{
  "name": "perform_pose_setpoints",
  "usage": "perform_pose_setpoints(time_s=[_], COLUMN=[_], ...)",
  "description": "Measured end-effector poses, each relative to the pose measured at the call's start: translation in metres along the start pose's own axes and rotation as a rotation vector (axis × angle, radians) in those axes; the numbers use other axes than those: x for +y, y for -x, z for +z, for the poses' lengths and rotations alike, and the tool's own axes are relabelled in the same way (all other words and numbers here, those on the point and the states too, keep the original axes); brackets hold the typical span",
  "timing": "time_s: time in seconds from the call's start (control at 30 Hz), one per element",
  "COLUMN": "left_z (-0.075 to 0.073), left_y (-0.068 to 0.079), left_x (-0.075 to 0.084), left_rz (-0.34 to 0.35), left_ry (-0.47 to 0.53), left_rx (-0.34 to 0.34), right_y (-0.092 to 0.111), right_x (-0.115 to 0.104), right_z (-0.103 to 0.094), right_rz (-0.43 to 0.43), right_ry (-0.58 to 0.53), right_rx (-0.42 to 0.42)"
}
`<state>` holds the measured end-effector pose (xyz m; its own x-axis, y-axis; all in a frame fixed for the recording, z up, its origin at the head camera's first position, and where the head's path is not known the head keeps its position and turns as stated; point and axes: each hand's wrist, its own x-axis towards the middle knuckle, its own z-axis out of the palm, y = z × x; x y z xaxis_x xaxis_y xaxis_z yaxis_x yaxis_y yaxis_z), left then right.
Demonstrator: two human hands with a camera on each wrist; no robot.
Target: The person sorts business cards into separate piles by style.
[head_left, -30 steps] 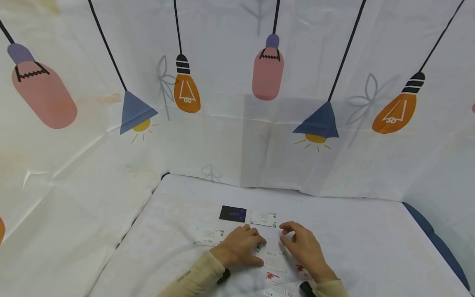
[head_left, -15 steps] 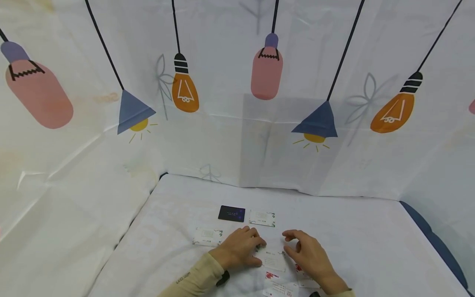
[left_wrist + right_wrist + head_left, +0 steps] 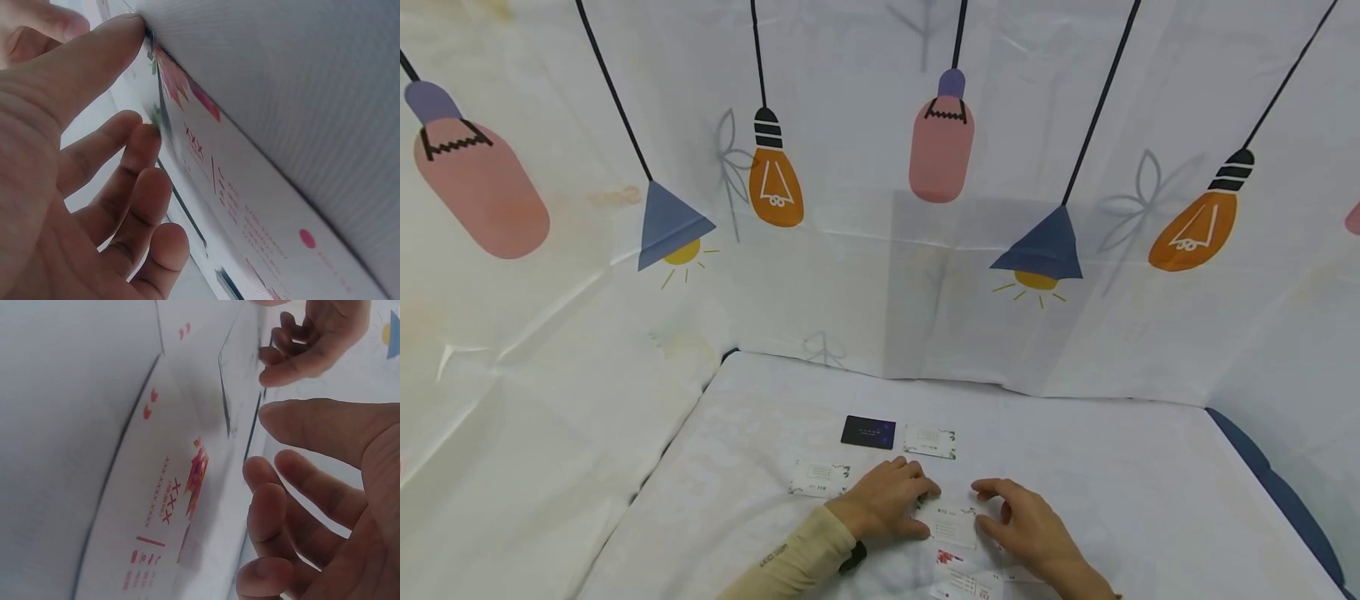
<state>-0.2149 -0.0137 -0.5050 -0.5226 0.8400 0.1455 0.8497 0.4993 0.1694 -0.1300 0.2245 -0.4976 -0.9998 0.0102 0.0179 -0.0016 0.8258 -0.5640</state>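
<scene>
Left hand (image 3: pixel 886 502): fingers sat apart beside white, green-leaf-printed rectangular card (image 3: pixel 953 527)
Right hand (image 3: pixel 1028 532): fingers apart, near that card's right edge
Black rectangular card (image 3: pixel 868 432): lay toward far edge of white-covered desk (image 3: pixel 1120 483)

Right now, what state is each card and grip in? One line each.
Dark card: flat, uncovered
Far green-trimmed card: flat, beside the dark card
Left green-trimmed card: flat
Middle card: print showing, between the grips; fully flat or not, can't tell
Near red-patterned card: flat, print showing
Card under right wrist: partly hidden
Left grip: thumb apart from fingers
Right grip: loosely curled, nothing held
</scene>
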Motion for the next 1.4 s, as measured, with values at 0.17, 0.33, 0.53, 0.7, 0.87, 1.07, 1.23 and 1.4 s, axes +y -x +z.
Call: perform_pose_setpoints(time_s=[0.17,0.33,0.53,0.7,0.87,1.07,1.23,1.4], left_z=[-0.0006,-0.0001,0.0008,0.0016,0.0021,0.0037,0.0067,0.0077], left_y=[0.0004,0.0016,0.0041,0.0055,0.0052,0.0053,0.0046,0.0042], left_x=[0.0013,0.0034,0.0056,0.0058,0.0064,0.0067,0.0059,0.0049], left_rz=[-0.008,-0.034,-0.066,-0.087,-0.093,-0.107,-0.147,-0.172], left_ry=[0.025,0.041,0.032,-0.01,-0.04,-0.069,-0.021,0.046], left_rx=[0.014,0.024,0.048,0.057,0.063,0.084,0.101,0.127], right_y=[0.0024,0.0049,0.0067,0.0069,0.0068,0.0068,0.0086,0.0086], right_x=[0.0023,0.0049,0.0068,0.0056,0.0043,0.0013,-0.0007,-0.0027], right_z=[0.0,0.0004,0.0034,0.0047,0.0054,0.0062,0.007,0.0077], right_rz=[-0.019,-0.041,-0.042,-0.026,-0.025,0.004,0.038,0.069], right_ry=[0.014,0.008,-0.014,-0.027,-0.033,-0.023,-0.02,-0.015], right_rx=[-0.02,-0.058,-0.088,-0.092,-0.083,-0.035,-0.009,0.014])
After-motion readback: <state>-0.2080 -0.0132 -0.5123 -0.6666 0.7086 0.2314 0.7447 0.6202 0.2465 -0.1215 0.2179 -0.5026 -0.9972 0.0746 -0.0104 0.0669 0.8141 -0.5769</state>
